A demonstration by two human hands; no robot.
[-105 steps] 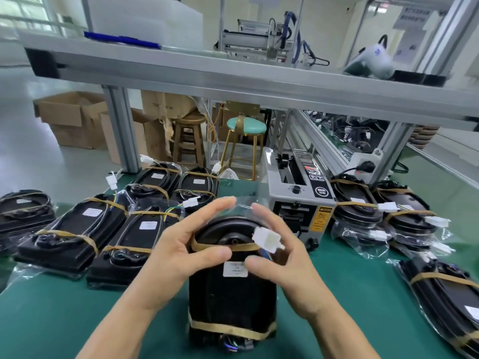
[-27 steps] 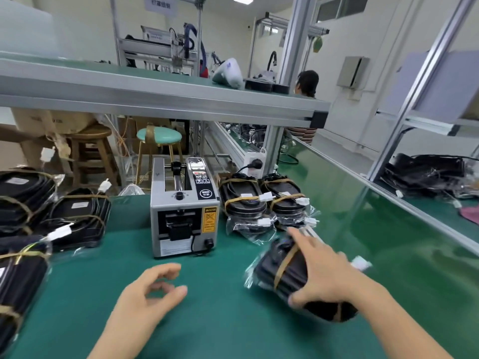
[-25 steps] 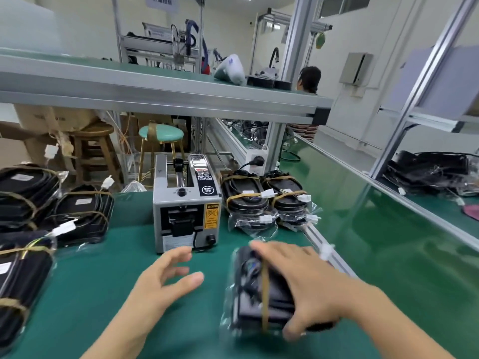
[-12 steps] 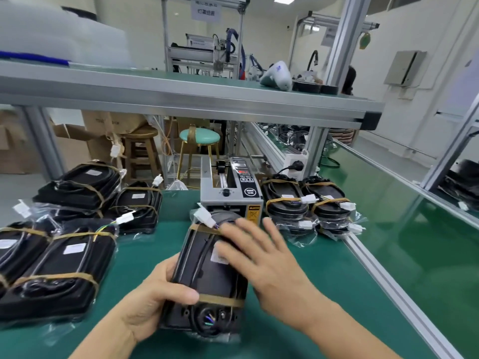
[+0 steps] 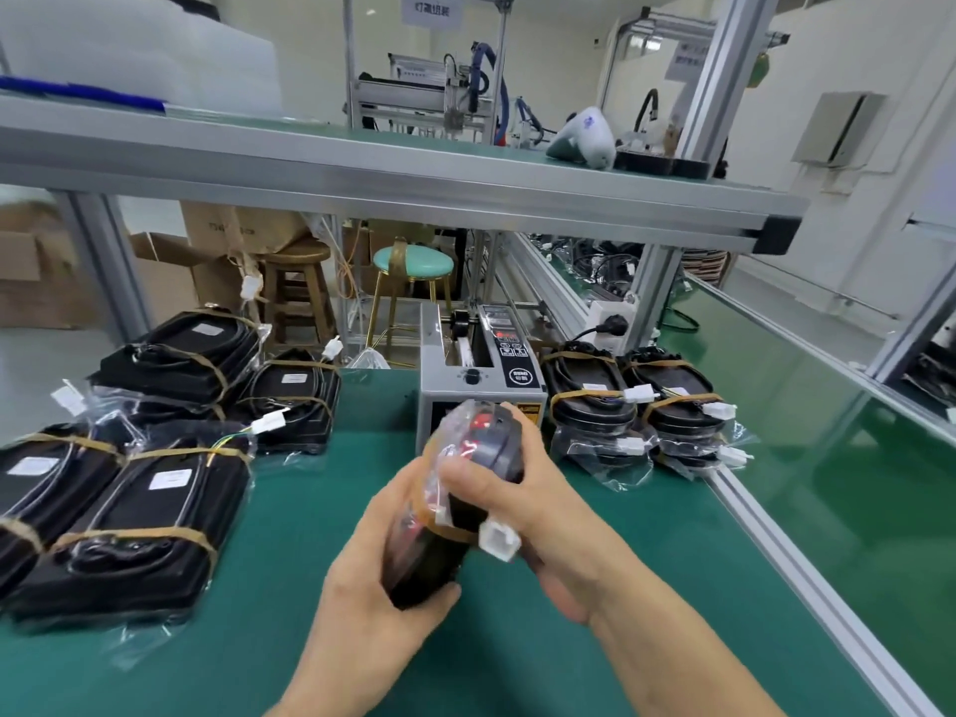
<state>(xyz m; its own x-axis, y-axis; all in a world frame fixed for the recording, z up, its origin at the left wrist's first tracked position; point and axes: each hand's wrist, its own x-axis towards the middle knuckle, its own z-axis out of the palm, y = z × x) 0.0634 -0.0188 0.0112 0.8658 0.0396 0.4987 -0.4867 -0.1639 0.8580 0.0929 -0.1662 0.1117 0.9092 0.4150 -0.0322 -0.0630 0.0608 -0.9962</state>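
Over the green mat (image 5: pixel 595 587), just in front of the tape dispenser (image 5: pixel 481 385), the bagged black unit (image 5: pixel 429 561) is now up on its edge between both my hands. Half a second ago it lay flat on the mat with my right palm spread over it. Now it is tipped so its other face, with something red under the plastic, turns toward me. My left hand (image 5: pixel 372 577) curls round the lower end, thumb underneath. My right hand (image 5: pixel 538 514) wraps the upper side, thumb pressing the bag, and the white connector (image 5: pixel 499 541) hangs against its palm. I judge this as the start of work on a fresh piece, pulled over from the right-hand pile (image 5: pixel 595 406). It is off the mat, so I can check it or line it up for taping. The banded stacks (image 5: pixel 139 509) wait at my left.
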